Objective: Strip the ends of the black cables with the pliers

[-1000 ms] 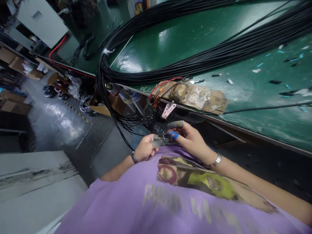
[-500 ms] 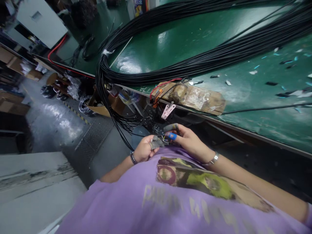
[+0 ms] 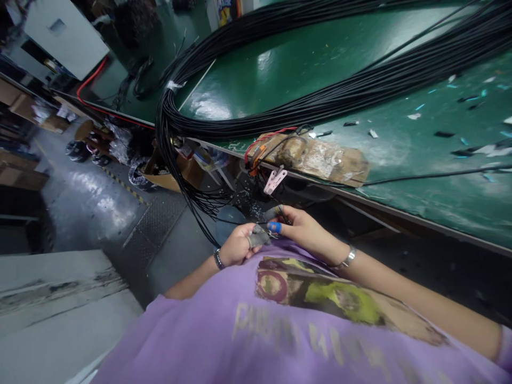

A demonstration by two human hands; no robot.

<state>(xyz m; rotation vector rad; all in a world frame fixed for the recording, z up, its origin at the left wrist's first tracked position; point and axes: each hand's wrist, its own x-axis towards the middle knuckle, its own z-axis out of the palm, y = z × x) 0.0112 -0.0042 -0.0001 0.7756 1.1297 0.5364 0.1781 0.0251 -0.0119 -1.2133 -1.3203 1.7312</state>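
Down and left of the pink clip (image 3: 275, 181), the thin black cable (image 3: 228, 221) ran sideways into the nearer left hand (image 3: 239, 245), which pinched it, while the right hand (image 3: 304, 230) curled just beside, its grip too small to tell.

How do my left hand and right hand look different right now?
Your left hand has a dark band at the wrist; your right hand has a silver band. The right thumb wears a blue wrap, while the left hand shows only grey covering. Both have grey on their digits.
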